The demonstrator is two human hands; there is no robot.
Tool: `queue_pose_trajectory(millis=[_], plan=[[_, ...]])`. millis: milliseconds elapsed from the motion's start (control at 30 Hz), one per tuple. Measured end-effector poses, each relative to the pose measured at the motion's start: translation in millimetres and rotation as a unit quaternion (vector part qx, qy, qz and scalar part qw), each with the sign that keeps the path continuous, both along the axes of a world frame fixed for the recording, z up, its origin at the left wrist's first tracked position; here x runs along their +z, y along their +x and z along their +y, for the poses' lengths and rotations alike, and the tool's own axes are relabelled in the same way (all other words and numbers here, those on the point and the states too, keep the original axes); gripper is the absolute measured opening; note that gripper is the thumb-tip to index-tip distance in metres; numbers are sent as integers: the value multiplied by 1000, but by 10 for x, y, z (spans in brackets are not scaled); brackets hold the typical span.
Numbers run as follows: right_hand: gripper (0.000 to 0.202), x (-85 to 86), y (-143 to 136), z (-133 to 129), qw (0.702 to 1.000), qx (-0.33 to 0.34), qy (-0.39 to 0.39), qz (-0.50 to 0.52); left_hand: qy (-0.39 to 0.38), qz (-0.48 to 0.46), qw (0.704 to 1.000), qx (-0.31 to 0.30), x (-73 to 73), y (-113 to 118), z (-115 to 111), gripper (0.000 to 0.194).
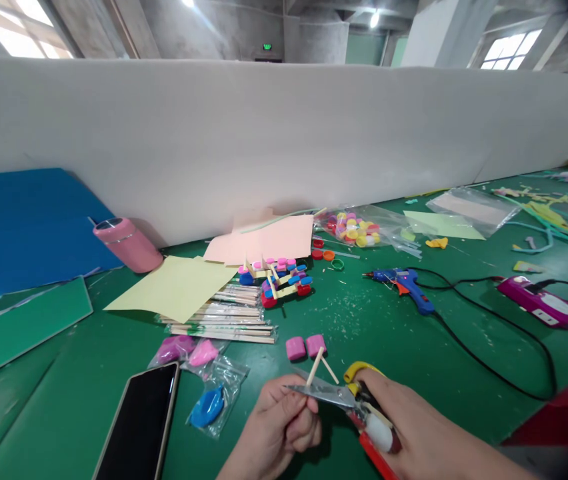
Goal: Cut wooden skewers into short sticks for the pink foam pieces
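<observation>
Under everything I have one green counter (344, 320), and I place things on it by the scissors (337, 395). One yellow sheet (174, 283) lies beyond the scissors, to their left. My two hands come together at the scissors: my right hand (407, 410) is wrapped around their handles, which stand spread apart, while my left hand (287, 417), just left of them, is curled closed, pinching one wooden stick (315, 368). That stick stands tilted at the blades; I cannot tell whether they touch it. One dark-screened phone (139, 423) lies well to the left of the scissors, and one blue glue gun (415, 291) lies beyond them to the right. Two pink pieces (295, 348) sit side by side just beyond the scissors. Smallest, one thinner stick (331, 371) shows just beyond the blades, slanting down toward the right.
</observation>
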State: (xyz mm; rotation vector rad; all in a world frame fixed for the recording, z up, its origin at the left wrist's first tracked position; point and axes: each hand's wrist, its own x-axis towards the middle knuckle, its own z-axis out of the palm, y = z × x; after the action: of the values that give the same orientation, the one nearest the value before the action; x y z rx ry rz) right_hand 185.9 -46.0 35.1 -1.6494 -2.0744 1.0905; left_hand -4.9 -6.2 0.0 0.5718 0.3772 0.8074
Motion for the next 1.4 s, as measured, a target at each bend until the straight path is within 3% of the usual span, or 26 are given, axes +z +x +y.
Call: queue_pose_trajectory(millis=[133,300,367,567,733,833,1033,1400], plan=[[20,12,2,23,999,7,-26,-22,14,6,1000,5,-7,-8,-9,22],[19,-65,21,55,999,-20,0,-45,57,154,981,102,-56,-5,21,20],[18,-82,28,62,999,-24,10,-37,73,182,974,114,-59,-5,28,20],[17,-19,33,50,1000,0,30,2,20,60,996,58,-12,3,7,20],[20,15,1,38,1000,9,-16,-5,0,-2,1000,8,17,6,-26,20],[24,-24,0,26,999,1,-34,-18,16,12,1000,15,7,8,-22,22],[20,-104,31,34,999,-31,20,-24,64,163,979,104,-24,-7,15,18],[20,-1,20,35,999,1,26,21,8,1,1000,21,4,-2,-19,19]])
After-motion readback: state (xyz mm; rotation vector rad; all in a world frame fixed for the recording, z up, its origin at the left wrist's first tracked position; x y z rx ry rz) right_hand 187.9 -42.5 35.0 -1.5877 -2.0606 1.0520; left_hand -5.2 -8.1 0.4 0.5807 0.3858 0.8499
